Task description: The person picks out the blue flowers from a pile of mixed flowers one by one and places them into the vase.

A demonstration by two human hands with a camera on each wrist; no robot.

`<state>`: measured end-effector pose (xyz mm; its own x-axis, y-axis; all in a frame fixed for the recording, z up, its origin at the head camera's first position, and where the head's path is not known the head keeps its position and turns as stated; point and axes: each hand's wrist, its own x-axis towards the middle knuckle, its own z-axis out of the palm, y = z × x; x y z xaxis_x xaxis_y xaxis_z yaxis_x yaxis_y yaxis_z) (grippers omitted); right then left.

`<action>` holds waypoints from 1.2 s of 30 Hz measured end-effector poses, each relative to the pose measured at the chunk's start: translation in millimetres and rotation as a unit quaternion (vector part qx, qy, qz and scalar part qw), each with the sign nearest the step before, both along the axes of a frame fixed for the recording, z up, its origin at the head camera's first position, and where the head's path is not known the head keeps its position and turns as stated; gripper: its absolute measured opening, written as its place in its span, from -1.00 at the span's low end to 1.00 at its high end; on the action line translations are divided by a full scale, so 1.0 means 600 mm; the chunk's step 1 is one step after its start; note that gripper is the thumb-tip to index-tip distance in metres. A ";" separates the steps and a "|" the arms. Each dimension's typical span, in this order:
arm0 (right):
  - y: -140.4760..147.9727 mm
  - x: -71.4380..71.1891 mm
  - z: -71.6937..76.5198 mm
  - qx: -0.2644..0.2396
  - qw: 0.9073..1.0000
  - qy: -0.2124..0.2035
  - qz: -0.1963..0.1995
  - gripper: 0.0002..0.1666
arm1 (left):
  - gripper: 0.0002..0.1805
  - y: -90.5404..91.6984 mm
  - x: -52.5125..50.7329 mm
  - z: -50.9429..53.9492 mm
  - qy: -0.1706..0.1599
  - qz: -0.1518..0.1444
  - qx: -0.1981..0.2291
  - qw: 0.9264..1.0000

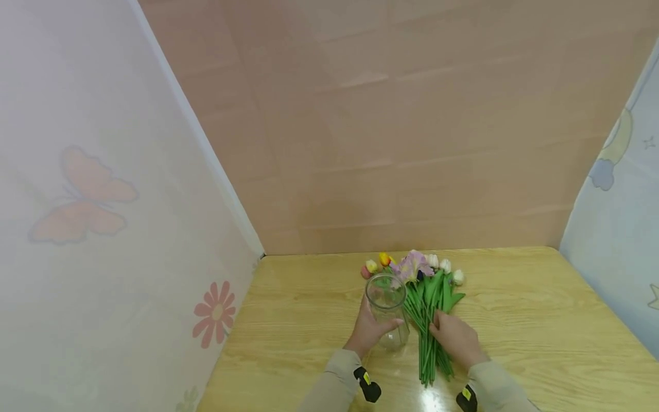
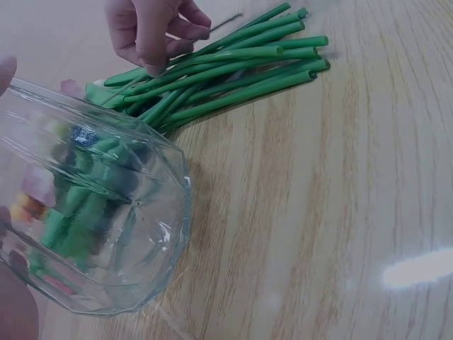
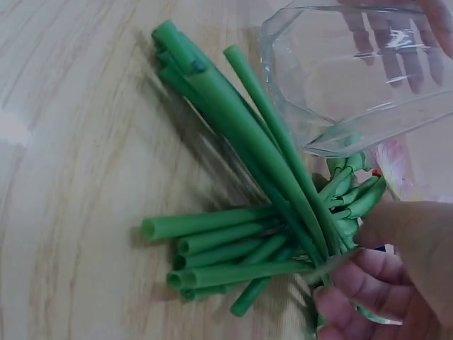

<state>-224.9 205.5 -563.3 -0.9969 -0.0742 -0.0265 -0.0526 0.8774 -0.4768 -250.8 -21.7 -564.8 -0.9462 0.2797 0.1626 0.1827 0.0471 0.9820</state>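
Observation:
My left hand (image 1: pixel 369 331) grips a clear glass vase (image 1: pixel 393 339) round its side, mouth up and a little above or on the table; I cannot tell which. Right beside it lies a bunch of artificial flowers with green stems (image 1: pixel 426 357). Over these stems my right hand (image 1: pixel 455 339) pinches a thin stem (image 2: pixel 228 21) between thumb and fingers; which bloom it belongs to is hidden. A large pale purple flower (image 1: pixel 412 265) lies among white tulips (image 1: pixel 445 265) and yellow and orange ones (image 1: pixel 384 259) at the bunch's far end. In the right wrist view, the cut stem ends (image 3: pixel 187 280) fan out.
The wooden table (image 1: pixel 540 320) carries the bunch near its middle. A brown backdrop (image 1: pixel 412 143) rises at its far edge. Pale printed curtains (image 1: pixel 128 274) hang on the left and right sides.

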 end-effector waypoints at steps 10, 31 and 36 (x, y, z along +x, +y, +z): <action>0.009 -0.012 0.037 -0.040 0.995 0.088 -0.028 -0.69 | 0.08 -0.002 0.000 -0.001 0.003 -0.001 -0.016 1.000; 0.173 -0.055 0.071 -0.021 0.932 0.327 -0.154 -0.67 | 0.07 -0.004 -0.001 -0.006 -0.024 0.015 -0.023 0.999; 0.214 -0.052 0.045 -0.002 0.957 0.252 -0.141 -0.65 | 0.06 -0.003 -0.001 -0.008 -0.021 0.014 -0.023 0.999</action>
